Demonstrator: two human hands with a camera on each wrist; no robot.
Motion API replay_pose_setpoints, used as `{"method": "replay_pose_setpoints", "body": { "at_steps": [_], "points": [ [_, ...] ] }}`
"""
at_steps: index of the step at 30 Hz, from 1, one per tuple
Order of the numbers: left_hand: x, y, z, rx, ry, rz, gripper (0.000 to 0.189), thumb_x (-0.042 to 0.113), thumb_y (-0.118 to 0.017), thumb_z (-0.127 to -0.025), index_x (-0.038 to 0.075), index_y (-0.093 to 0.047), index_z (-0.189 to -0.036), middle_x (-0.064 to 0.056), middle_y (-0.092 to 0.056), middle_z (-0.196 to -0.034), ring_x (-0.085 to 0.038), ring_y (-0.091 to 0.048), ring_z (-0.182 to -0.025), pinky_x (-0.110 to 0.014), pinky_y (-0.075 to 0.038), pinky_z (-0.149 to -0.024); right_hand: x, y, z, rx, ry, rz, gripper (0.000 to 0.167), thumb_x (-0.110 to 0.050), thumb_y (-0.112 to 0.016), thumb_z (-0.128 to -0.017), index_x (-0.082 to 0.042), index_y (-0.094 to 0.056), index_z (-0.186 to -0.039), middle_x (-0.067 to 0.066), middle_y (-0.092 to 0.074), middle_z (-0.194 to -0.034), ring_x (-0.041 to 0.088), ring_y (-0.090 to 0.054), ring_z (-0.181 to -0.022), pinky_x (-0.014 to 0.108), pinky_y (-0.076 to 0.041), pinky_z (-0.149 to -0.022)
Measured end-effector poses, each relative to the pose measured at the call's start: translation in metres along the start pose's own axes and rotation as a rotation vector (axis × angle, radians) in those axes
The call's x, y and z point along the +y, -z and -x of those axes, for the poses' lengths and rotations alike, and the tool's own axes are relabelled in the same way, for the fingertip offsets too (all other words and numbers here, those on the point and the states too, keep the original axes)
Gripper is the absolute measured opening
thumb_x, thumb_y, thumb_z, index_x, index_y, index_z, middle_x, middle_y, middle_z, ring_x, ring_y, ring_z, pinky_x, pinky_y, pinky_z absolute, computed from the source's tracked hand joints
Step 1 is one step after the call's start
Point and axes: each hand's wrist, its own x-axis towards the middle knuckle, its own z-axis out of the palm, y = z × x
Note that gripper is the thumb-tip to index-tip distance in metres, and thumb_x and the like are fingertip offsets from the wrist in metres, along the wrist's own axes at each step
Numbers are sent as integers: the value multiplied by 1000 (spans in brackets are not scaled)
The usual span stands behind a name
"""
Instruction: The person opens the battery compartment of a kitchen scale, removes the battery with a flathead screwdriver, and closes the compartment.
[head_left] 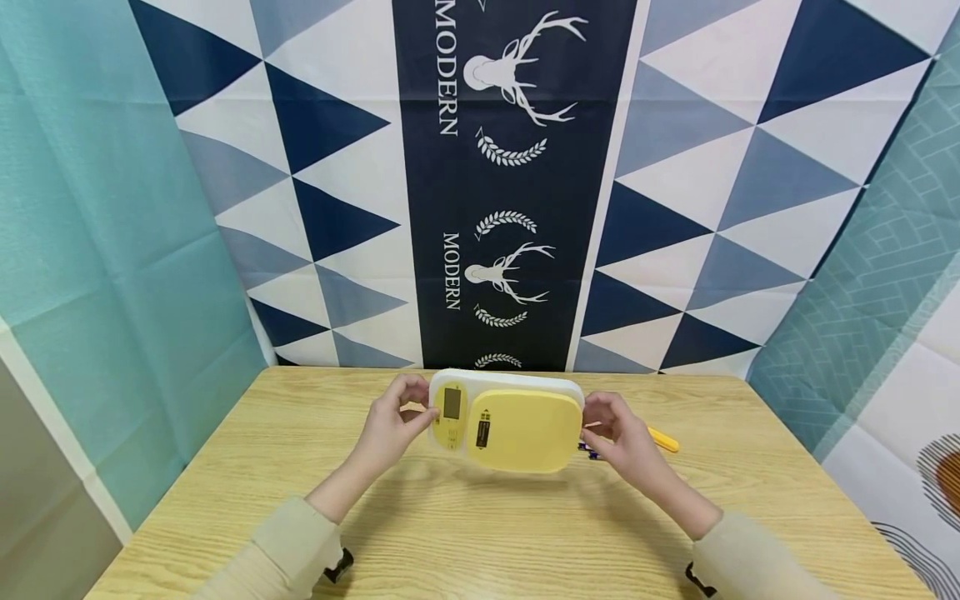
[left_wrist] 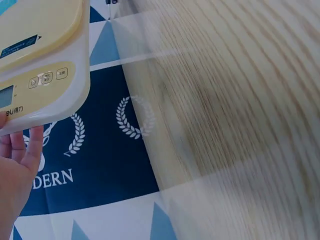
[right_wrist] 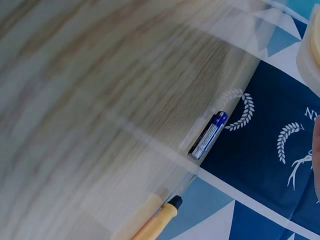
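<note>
A yellow and white kitchen scale point(head_left: 525, 429) is held up off the table, its top face with the small display turned toward me. My left hand point(head_left: 393, 421) pinches its left end beside the display, thumb on the front. At the opposite end, my right hand point(head_left: 618, 433) grips the edge of the scale. The left wrist view shows the scale's buttons point(left_wrist: 47, 77) and the left fingers point(left_wrist: 34, 150) beneath its corner. Only a sliver of the right hand point(right_wrist: 316, 160) appears in the right wrist view.
Behind the right hand lie purple-and-silver batteries point(right_wrist: 209, 135) and a tool with a yellow handle point(head_left: 663, 439), whose far part is hidden. The wooden table point(head_left: 480, 542) ends at a patterned cloth backdrop point(head_left: 502, 167). Teal cloth point(head_left: 112, 208) hangs at the left.
</note>
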Motion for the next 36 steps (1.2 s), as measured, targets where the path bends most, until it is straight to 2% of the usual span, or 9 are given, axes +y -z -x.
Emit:
{"method": "replay_pose_setpoints", "body": {
  "at_steps": [6, 11, 15, 20, 29, 36],
  "points": [
    [-1, -3, -1, 22, 89, 30, 31, -2, -71, -81, 2, -55, -108, -17, -67, -92, -15, -62, -84, -22, -57, -68, -1, 0, 0, 0, -63, -153, 41, 10, -62, -85, 5, -45, -122, -9, -64, -104, -2, -60, -96, 16, -55, -78],
    [-2, -4, 0, 37, 168, 60, 32, 0, -73, -80, 4, -58, -108, -14, -69, -91, -17, -63, -84, -22, -56, -67, 2, 0, 0, 1, -101, -181, 40, 7, -61, -87, 5, -46, -124, -11, -64, -103, 0, -62, -93, 19, -57, -75],
    [-4, -6, 1, 39, 248, 124, 34, -1, -73, -79, 5, -58, -109, -12, -69, -91, -17, -63, -82, -27, -59, -64, 2, 1, 0, -10, -161, -199, 40, 2, -61, -89, 4, -46, -126, -6, -65, -104, 3, -64, -90, 27, -59, -71],
    [-8, -9, 4, 46, 335, 180, 34, -5, -70, -79, 2, -58, -109, -12, -68, -92, -16, -64, -80, -35, -60, -63, 1, 1, 0, -37, -259, -255, 43, -4, -61, -90, 4, -45, -129, 7, -65, -107, 7, -64, -89, 38, -60, -71],
    [-14, -12, 9, 41, 459, 215, 34, -6, -70, -79, -2, -58, -111, -14, -61, -96, -16, -63, -79, -42, -60, -66, -5, -2, 2, -72, -466, -347, 48, -10, -62, -91, 2, -44, -133, 21, -54, -117, 13, -65, -90, 38, -59, -75],
    [-17, -16, 13, 42, 546, 203, 32, -6, -69, -79, -5, -58, -109, -14, -58, -96, -15, -62, -75, -42, -60, -64, -5, -8, 6, -104, -589, -372, 49, -7, -60, -91, 6, -42, -135, 24, -51, -118, 18, -63, -91, 42, -59, -76]
  ]
}}
